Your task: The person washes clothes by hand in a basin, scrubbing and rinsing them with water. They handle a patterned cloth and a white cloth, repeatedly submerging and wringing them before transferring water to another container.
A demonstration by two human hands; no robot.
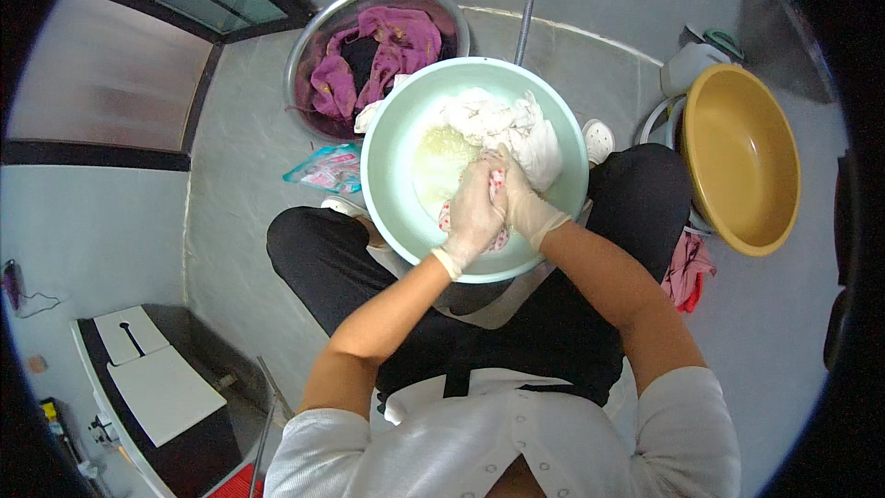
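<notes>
Both of my hands wear thin translucent gloves and are pressed together inside a pale mint plastic basin (394, 221). My left hand (477, 211) grips a white cloth with red spots (496, 183), part of which hangs out below the fingers. Against it, from the other side, my right hand (518, 197) clasps the same cloth. Beyond the hands a bunched white cloth (508, 124) lies at the far right of the basin. Yellowish, foamy water (442, 159) covers the basin's bottom at left.
Behind the basin stands a metal bowl (297, 62) with purple fabric (408, 34). A detergent-like plastic pouch (325, 167) lies on the tiled floor at left. At right a yellow basin (747, 159) leans near pink cloth (689, 266). A grey hose (529, 7) hangs at the back.
</notes>
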